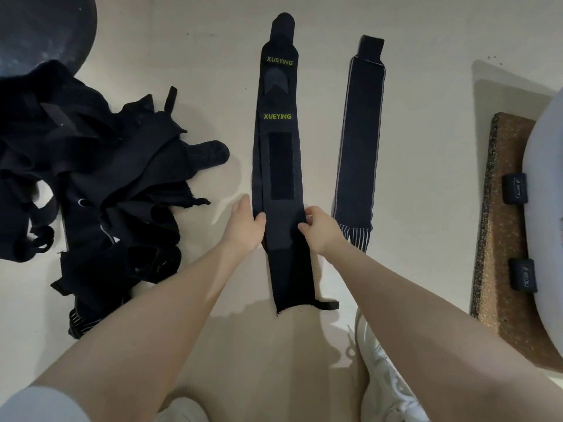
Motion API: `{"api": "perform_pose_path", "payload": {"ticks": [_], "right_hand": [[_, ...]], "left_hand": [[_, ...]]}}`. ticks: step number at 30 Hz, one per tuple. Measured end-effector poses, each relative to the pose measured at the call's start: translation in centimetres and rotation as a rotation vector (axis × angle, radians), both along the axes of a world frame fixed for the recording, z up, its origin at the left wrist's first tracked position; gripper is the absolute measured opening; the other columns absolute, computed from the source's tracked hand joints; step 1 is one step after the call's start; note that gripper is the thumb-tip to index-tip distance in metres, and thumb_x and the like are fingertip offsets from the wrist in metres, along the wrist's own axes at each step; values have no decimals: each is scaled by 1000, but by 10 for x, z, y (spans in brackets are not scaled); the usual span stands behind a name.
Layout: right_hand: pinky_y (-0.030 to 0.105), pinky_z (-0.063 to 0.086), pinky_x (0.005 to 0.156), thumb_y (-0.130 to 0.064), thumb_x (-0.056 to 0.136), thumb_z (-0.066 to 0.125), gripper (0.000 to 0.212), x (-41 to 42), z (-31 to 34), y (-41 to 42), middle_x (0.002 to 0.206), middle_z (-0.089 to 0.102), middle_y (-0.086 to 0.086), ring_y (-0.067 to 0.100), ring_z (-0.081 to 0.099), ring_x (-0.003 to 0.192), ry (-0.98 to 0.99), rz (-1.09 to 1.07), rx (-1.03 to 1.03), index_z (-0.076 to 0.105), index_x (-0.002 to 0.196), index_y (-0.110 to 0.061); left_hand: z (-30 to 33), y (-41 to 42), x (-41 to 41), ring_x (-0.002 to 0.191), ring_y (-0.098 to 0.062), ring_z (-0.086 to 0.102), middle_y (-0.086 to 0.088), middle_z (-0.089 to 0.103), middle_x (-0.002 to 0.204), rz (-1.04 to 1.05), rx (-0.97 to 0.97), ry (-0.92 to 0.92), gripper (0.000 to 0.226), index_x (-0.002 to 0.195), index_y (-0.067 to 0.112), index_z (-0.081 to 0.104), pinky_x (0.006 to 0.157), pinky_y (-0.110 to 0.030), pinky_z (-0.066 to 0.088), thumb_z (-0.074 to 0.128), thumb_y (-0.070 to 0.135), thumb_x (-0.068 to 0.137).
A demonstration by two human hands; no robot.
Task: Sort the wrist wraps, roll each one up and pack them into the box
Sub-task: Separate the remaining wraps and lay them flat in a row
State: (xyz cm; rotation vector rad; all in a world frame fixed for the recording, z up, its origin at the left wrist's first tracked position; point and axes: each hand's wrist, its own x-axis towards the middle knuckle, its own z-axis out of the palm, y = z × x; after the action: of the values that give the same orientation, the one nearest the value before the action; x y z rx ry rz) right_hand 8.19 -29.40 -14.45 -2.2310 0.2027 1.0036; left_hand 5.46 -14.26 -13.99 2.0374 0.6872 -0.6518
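i'm looking straight down at a pale floor (426,147), both bare arms reaching forward. the left hand (243,226) pinches the left edge of the long dark wrap (281,166) laid out lengthwise in the middle, thumb on top of the fabric. the right hand (320,229) grasps the opposite edge, fingers curled over it, thumb pressing on the cloth. this wrap shows yellow-green "xueying" lettering twice, so it looks like two stacked one on the other, with a dark velcro patch (281,166) below the lettering and a small loop (327,305) sticking out at the near end. just to the right, apart from it, a second wrap (359,132) with pale edge stripes and a striped near end lies flat and straight. to the left sits a tangled heap of dark wraps (100,184), unsorted. far right, a cork-coloured board (499,239) carries two small rolled dark bundles (515,188), partly tucked under a pale curved object (545,208). a white shoe (387,370) shows under my right arm. i can't pick out a box for certain.
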Motion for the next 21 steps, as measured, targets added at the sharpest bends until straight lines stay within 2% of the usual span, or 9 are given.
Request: {"api": "perform_pose_path", "payload": {"ticks": [2,3,5,7,9,13,15,18,21], "right_hand": [[43,45,98,-5,94,48,22,8,0,5,115,60,13,31,56,111,49,-62,41,53,116,-5],[43,47,96,-4,92,50,13,10,-1,6,107,61,12,31,57,107,51,-54,32,55,103,-9],[43,49,90,-5,90,53,11,10,-3,8,95,60,10,31,59,99,22,-13,8,50,83,-14],[41,48,87,-10,90,54,7,6,-7,7,93,61,9,30,58,95,-22,15,-2,50,84,-12],[38,48,86,-13,92,54,5,3,-12,5,94,63,8,27,59,93,6,-30,57,57,90,-9],[33,42,72,-25,98,47,31,5,-12,3,72,56,6,24,51,73,133,-91,136,63,90,0],[31,42,66,-29,99,44,35,2,-7,-1,71,55,5,21,50,69,187,-152,159,66,93,-3],[29,43,64,-19,96,44,31,-8,-3,-10,74,59,8,20,51,66,268,-277,228,66,85,-1],[23,48,53,0,95,41,28,-19,-3,-10,70,56,9,19,50,56,311,-345,292,60,75,-5]], "left_hand": [[-7,2,9,119,-26,52,-15,47,139,76,-101,3,37,132,5,41,106,-47,40,40,19,98],[-9,3,12,125,-25,49,-11,46,142,91,-128,14,42,139,9,40,108,-45,39,40,19,98],[-9,3,15,131,-23,45,-7,43,146,137,-157,5,45,144,12,36,111,-40,36,40,15,100],[-9,4,17,133,-20,41,-6,39,148,119,-153,-33,48,147,14,32,112,-33,33,41,10,100],[-13,5,15,134,-21,38,-8,34,149,3,-106,-106,54,149,20,28,112,-31,31,44,8,99],[-26,5,6,135,-24,28,-9,21,147,-354,62,-115,49,142,23,44,110,-19,23,53,10,96],[-29,3,3,137,-23,23,-8,16,150,-376,101,-102,51,143,20,43,102,-10,20,53,9,95],[-27,2,4,136,-23,22,-7,15,150,-427,169,-119,51,145,21,39,105,-18,22,49,9,97],[-23,4,6,136,-24,22,-8,16,149,-461,178,-115,50,146,19,37,108,-24,24,47,10,98]]}}
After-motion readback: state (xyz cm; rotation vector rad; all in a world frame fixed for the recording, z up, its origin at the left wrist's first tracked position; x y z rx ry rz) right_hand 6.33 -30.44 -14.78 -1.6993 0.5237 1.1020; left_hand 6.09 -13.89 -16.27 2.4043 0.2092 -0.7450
